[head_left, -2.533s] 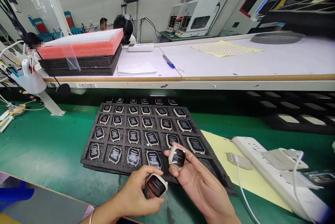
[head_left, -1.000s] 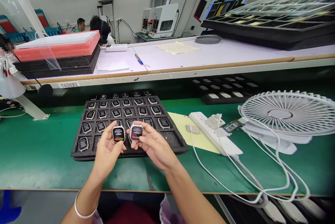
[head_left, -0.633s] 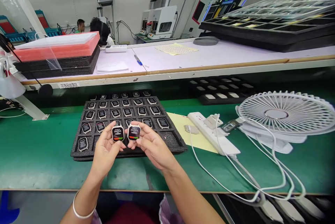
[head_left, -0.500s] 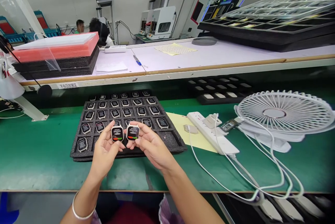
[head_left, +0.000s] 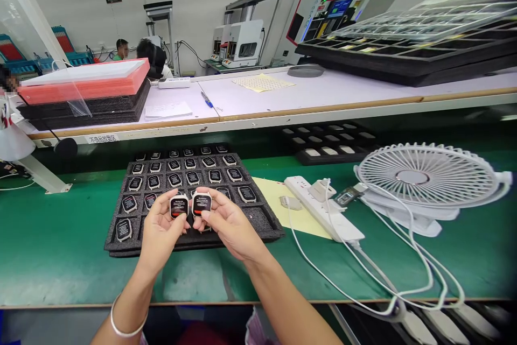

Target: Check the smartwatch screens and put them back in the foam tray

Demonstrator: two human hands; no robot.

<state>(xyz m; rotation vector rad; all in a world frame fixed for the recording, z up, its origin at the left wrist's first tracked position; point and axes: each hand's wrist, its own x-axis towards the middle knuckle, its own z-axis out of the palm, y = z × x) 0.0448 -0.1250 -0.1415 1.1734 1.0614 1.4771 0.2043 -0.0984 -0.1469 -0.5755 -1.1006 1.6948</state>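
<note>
My left hand (head_left: 165, 226) grips a smartwatch (head_left: 179, 204) without a strap, its thumb at the lower part of the lit screen. Beside it, my right hand (head_left: 224, 221) holds a second smartwatch (head_left: 201, 202), with the thumb over its lower right corner. Both screens face me and show white text above a red bar. Just beneath the hands lies a black foam tray (head_left: 262, 221), its compartments holding several similar watches (head_left: 124, 230) with lit text. My hands hide part of the tray's front rows.
On the green bench to the right are a white power strip (head_left: 323, 210) with cables, a yellow sheet (head_left: 270, 194) and a white fan (head_left: 428, 178). A shelf (head_left: 250, 103) runs above, carrying foam stacks (head_left: 84, 84) and trays (head_left: 404, 60). Two people are in the background.
The green part of the bar on both watch screens is no longer visible; red shows there now. My thumbs have shifted slightly on the screens, and the whole view has tilted a little.
</note>
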